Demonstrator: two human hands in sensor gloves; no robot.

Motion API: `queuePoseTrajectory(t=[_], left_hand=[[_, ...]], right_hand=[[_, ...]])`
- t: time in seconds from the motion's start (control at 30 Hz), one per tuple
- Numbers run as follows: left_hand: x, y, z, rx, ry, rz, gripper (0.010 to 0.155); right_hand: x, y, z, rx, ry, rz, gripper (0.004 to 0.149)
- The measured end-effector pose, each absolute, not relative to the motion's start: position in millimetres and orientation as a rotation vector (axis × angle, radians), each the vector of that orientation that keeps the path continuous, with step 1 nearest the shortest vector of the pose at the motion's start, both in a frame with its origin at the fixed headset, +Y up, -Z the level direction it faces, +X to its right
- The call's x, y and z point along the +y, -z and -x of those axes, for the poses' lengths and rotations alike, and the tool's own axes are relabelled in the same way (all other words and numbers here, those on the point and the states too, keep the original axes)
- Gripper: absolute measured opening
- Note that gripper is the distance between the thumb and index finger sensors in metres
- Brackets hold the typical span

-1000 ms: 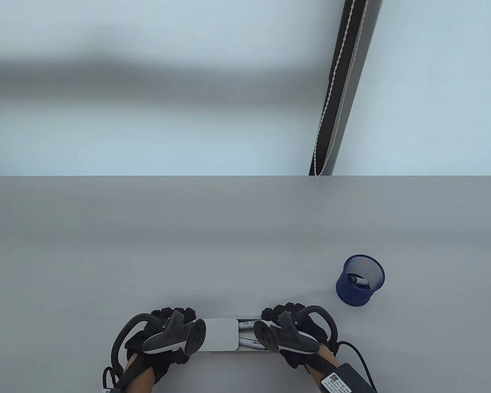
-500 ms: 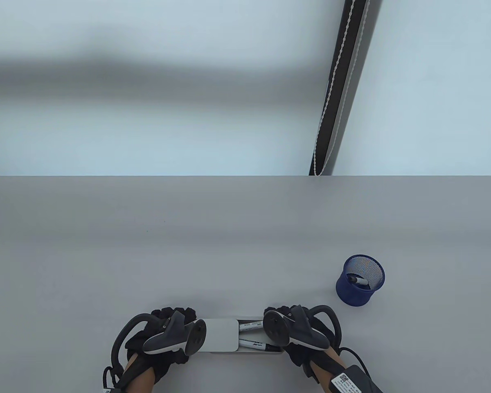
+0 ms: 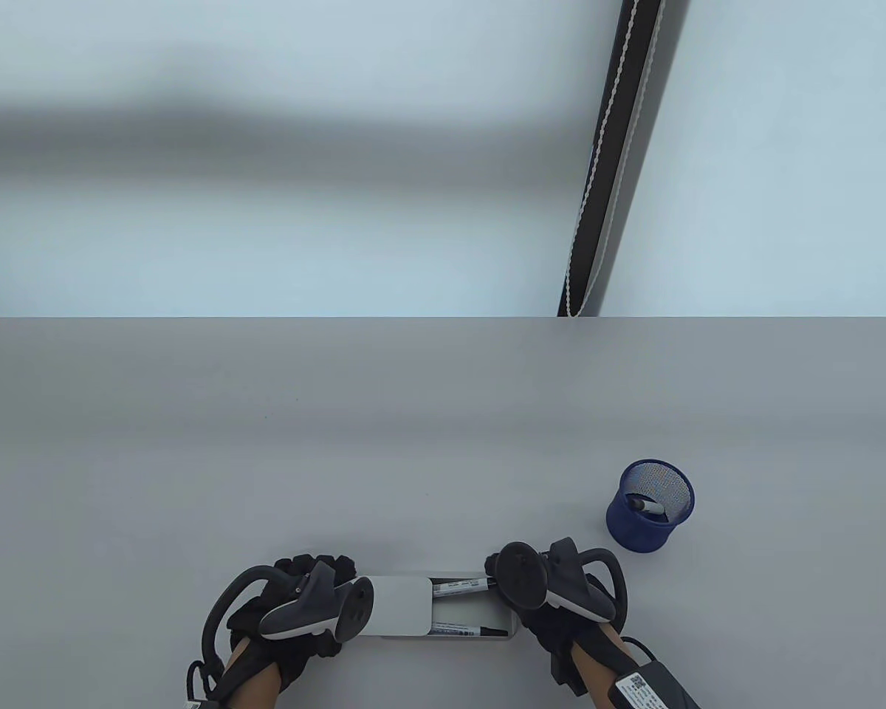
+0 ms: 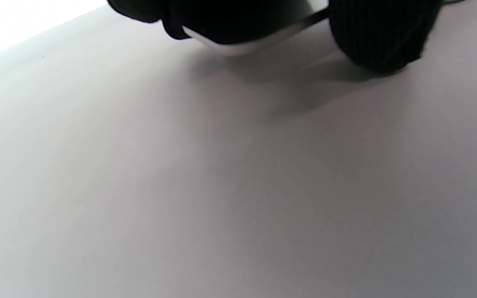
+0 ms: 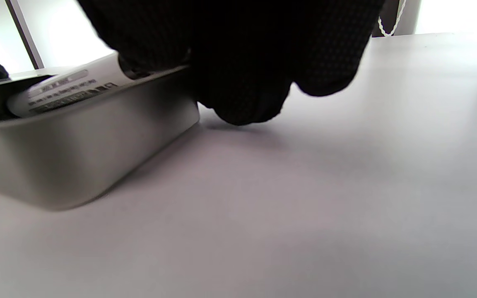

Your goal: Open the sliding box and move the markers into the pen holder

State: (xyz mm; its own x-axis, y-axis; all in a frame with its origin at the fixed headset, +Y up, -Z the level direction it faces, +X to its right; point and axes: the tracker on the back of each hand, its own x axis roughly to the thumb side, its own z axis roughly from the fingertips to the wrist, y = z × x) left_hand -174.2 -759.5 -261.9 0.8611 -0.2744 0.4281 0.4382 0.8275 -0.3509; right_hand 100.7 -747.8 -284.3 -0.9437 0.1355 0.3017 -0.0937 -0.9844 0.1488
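Table view: silver sliding box (image 3: 402, 607) half-open, two markers (image 3: 459, 586) inside

The box (image 5: 77, 161) looks like smooth brushed metal with a soft sheen. The holder (image 3: 650, 506) is blue wire mesh. The gloves (image 5: 242, 54) are black knit cloth. The table (image 3: 340, 443) is matt grey.

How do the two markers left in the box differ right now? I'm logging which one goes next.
The far marker lies along the box's far wall, its right end under the right hand; the near marker lies along the near wall, fully exposed and untouched. Only the near marker's black cap shows. Both are white-barrelled with printed labels, lying parallel.
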Motion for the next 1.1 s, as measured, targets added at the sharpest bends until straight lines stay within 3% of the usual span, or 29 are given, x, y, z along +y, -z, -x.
queuePoseTrajectory(t=[0.63,1.1], left_hand=[[-759,262,174,-0.372,0.386,0.46,0.083],[-759,262,174,-0.371,0.385,0.46,0.084]], right_hand=[[-716,285,-121,0.121,-2.82,-0.399,0.044],[-680,276,-132,-0.078,-2.693,-0.381,0.042]])
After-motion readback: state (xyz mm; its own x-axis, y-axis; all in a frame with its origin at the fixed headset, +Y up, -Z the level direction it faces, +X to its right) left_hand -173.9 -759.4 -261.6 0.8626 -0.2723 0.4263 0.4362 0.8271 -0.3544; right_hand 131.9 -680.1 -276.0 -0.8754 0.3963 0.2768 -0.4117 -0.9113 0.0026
